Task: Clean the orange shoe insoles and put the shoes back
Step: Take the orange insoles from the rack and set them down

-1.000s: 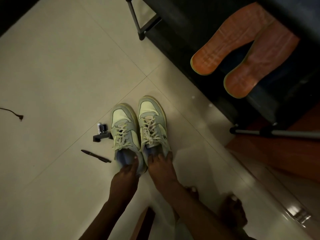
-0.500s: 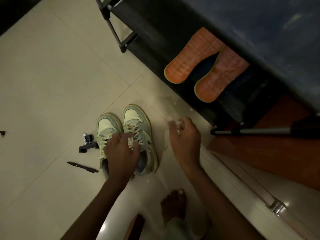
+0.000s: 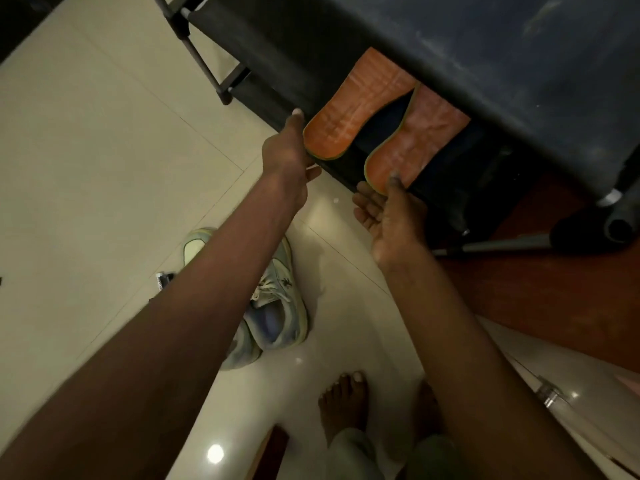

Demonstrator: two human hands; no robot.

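Orange insoles lay on the dark shelf (image 3: pixel 277 57), still out of the shoes (image 3: pixel 277 306) on the floor behind both arms. The left hand (image 3: pixel 287 157) pinched the left insole (image 3: pixel 353 112) at its near end; the right hand (image 3: pixel 388 213) pinched the right insole (image 3: pixel 415 140), thumb on top

One head-worn wide-angle view looks steeply down from standing height at the floor (image 3: pixel 104 168). Both forearms run up from the bottom edge toward a rack (image 3: pixel 277 46) across the top, near the lens. A bare foot (image 3: pixel 343 407) shows directly below, at bottom centre
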